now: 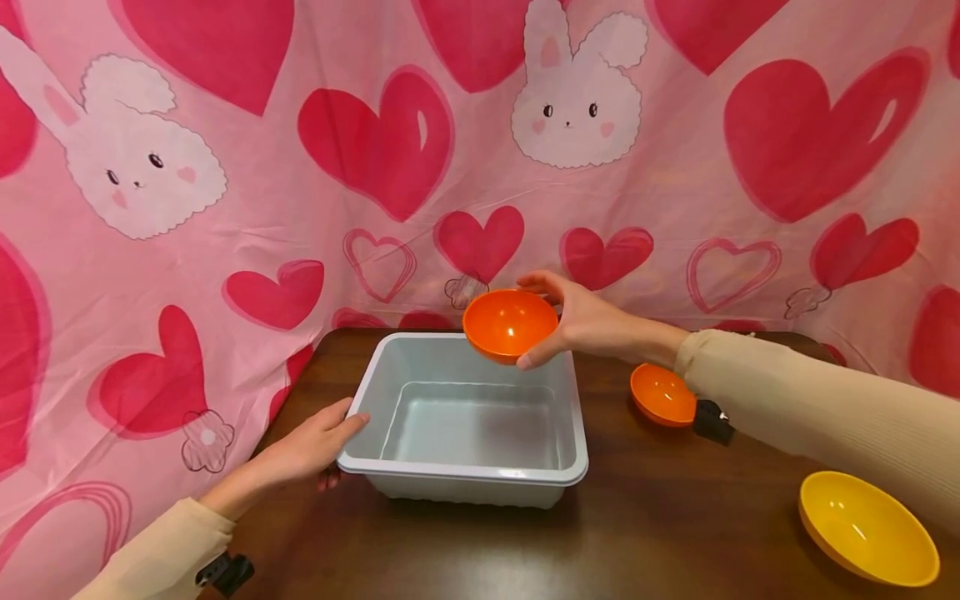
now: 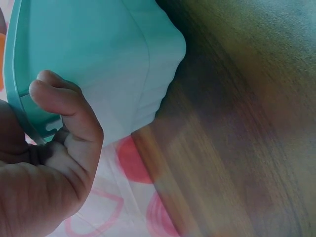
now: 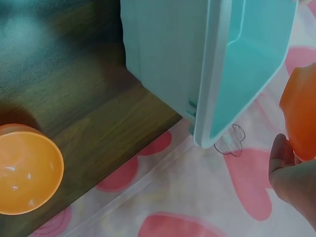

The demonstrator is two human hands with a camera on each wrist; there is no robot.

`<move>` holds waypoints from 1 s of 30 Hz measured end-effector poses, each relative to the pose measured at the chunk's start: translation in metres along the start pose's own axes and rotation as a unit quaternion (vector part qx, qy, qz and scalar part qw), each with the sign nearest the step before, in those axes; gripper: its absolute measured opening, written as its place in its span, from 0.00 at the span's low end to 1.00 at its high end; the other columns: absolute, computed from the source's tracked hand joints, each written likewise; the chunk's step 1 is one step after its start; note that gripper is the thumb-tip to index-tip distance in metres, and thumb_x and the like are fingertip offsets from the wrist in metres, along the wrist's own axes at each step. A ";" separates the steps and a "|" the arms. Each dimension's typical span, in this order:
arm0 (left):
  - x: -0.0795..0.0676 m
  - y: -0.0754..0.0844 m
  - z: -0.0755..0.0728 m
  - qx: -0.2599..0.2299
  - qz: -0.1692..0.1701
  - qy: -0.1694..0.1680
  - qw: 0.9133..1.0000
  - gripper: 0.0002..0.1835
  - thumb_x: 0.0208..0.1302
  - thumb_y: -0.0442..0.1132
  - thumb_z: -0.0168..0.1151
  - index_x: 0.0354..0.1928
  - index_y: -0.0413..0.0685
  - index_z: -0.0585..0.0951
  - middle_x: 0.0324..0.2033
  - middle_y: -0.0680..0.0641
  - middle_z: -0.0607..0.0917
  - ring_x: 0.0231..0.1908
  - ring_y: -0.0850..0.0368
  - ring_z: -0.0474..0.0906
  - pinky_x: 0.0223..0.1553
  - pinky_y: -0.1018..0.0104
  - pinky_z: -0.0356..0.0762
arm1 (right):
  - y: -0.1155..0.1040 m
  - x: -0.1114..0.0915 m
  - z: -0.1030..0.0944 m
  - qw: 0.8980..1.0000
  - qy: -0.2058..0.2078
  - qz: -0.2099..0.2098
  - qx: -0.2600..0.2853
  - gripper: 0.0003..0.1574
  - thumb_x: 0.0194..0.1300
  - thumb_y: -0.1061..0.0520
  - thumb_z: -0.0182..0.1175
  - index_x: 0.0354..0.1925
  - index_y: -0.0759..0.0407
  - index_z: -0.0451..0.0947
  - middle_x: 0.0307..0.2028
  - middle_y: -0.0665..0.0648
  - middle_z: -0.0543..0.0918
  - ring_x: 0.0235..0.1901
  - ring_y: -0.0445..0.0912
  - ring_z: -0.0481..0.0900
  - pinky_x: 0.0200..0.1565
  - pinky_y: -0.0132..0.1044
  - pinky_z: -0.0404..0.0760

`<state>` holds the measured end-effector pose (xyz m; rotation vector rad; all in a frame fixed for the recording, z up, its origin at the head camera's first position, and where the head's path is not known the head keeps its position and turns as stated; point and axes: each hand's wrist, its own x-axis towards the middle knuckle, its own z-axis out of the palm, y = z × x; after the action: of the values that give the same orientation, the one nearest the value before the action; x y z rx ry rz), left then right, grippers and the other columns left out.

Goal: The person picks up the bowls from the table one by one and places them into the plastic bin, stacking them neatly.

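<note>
An orange bowl (image 1: 510, 323) hangs over the back right part of a grey plastic basin (image 1: 480, 475), its hollow side tilted toward me. My right hand (image 1: 573, 321) grips that bowl by its right side, thumb in front and fingers behind; the right wrist view shows the bowl (image 3: 302, 116) only in part. At the basin's left rim, my left hand (image 1: 318, 437) holds on with the thumb over the edge and fingers below on the outside. The left wrist view has those curled fingers (image 2: 64, 98) against the outer wall. Nothing lies inside the basin.
A second orange bowl (image 1: 663, 395) sits on the brown wooden table (image 1: 637, 517), right of the basin and below my right forearm. Nearer the front right corner stands a yellow bowl (image 1: 866, 529). A pink cloth (image 1: 270, 200) with hearts and rabbits hangs behind the table.
</note>
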<state>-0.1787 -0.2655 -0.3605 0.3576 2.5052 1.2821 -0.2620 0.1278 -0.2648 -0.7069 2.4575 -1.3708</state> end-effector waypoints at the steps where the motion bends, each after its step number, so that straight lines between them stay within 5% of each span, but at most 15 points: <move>1: 0.000 0.000 0.000 -0.001 0.000 0.000 1.000 0.16 0.83 0.40 0.50 0.58 0.33 0.68 0.18 0.44 0.78 0.13 0.49 0.76 0.13 0.59 0.78 | 0.000 0.001 0.001 1.000 -0.003 -0.002 0.002 0.67 0.46 0.49 0.85 0.77 0.49 0.59 0.68 0.53 0.71 0.66 0.53 0.68 0.59 0.54 0.81; 30: 0.000 -0.002 -0.001 0.001 0.009 -0.004 1.000 0.16 0.83 0.41 0.50 0.58 0.33 0.67 0.18 0.44 0.78 0.13 0.48 0.77 0.13 0.59 0.78 | 0.001 0.058 0.023 0.998 -0.053 -0.011 -0.013 0.65 0.45 0.51 0.85 0.76 0.53 0.61 0.68 0.52 0.71 0.66 0.52 0.68 0.59 0.49 0.81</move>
<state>-0.1797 -0.2676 -0.3619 0.3862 2.5015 1.2833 -0.3018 0.0813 -0.2767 -0.7936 2.3972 -1.2766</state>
